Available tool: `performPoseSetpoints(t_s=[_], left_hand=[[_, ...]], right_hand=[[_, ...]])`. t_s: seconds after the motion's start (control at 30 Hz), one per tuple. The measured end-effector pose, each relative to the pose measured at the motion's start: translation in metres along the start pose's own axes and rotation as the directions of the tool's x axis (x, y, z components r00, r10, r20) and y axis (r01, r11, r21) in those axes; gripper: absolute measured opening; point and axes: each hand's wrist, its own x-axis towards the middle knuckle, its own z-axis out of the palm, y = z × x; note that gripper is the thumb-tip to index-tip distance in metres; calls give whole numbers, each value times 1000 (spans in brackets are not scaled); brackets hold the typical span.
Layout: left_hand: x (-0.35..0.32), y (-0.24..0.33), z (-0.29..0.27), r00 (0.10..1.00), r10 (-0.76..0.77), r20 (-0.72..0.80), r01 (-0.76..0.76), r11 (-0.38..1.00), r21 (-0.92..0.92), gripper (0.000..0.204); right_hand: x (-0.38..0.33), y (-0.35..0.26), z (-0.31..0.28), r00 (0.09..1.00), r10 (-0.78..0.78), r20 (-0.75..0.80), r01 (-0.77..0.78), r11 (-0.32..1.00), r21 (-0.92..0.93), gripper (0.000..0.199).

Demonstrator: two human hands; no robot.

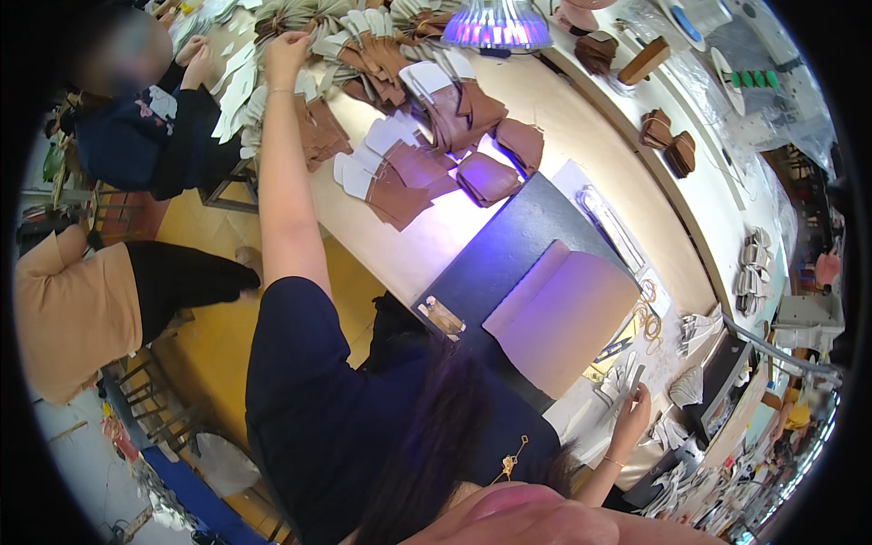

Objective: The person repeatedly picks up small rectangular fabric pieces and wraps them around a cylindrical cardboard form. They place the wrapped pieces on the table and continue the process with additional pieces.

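Stacks of brown and white cut pieces (363,54) could topple if the left hand (286,45), fingers pinching one, tugs carelessly, while the right hand (633,406) grips a thin tool (638,377) over the counter (545,100).

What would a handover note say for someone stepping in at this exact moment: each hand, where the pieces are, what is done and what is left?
Left hand: arm stretched far out, fingers on the fanned brown-and-white cut pieces at the far end of the bench.
Right hand: low beside the body, holding a thin grey strip over loose white pieces.
Dark mat with a tan sheet lies in front.
Done: many pieces lie fanned in rows. Left: cannot tell how many pieces remain.
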Motion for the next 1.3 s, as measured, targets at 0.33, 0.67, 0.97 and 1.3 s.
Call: performPoseSetpoints(t_s=[0.33, 0.67, 0.97, 1.3], left_hand=[[-42, -55, -36, 974, -169, 147, 72, 857, 511, 15], [8, -139, 18, 946, -43, 322, -261, 491, 831, 38], [22, -154, -18, 988, -53, 144, -47, 788, 614, 33], [-34, -37, -130, 966, -95, 242, 212, 826, -522, 30]], right_hand=[[11, 6, 11, 978, -133, 158, 163, 968, -190, 17], [25, 14, -18, 884, -68, 462, 170, 968, -184, 19], [29, 29, -39, 747, 107, 656, -355, 898, 258, 10], [15, 59, -35, 733, 40, 679, -528, 663, 531, 12]])
